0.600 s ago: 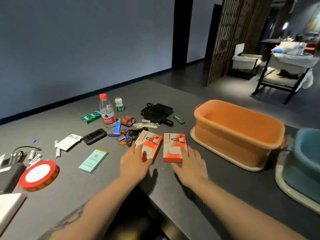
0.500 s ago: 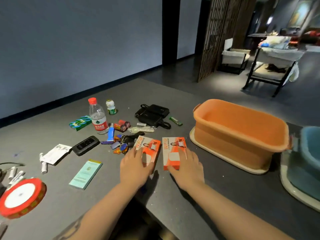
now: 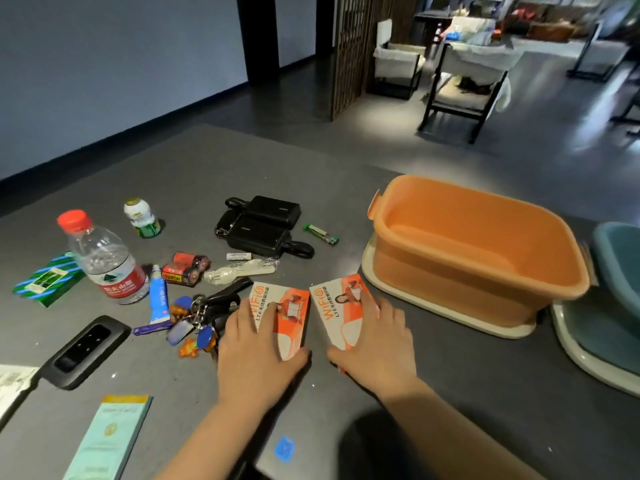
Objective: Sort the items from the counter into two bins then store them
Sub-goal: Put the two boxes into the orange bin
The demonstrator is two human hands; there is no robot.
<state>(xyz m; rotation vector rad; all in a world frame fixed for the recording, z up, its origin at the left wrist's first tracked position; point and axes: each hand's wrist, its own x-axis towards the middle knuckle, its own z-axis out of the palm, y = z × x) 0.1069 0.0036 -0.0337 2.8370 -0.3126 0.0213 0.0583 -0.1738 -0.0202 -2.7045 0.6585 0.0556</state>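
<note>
Two flat orange-and-white boxes lie side by side on the counter, close to its near edge. The left hand (image 3: 256,351) lies on the left box (image 3: 289,315) with fingers spread over the top and the thumb tucked by the near end, so it looks like it is starting to pinch it. The right hand (image 3: 375,344) lies the same way on the right box (image 3: 341,311), fingers spread flat and thumb at the near corner. These boxes look like thin cardboard, so they are probably light and stiff, a bit smooth, and easy to dent if squeezed hard. A good place to hold each one seems to be its long sides, thumb on one and fingers on the other. The orange bin (image 3: 478,251) stands just to the right, open at the top, and looks empty inside. A blue bin (image 3: 620,258) sits past it near the counter's right edge. Nothing stands between the boxes and the orange bin. Right beside the left box lies a bunch of keys (image 3: 201,322), which could get dragged along. Farther back are a water bottle (image 3: 104,265), a blue tube (image 3: 158,296), some batteries (image 3: 185,268), a black pouch (image 3: 259,225) and a black remote (image 3: 86,351).
</note>
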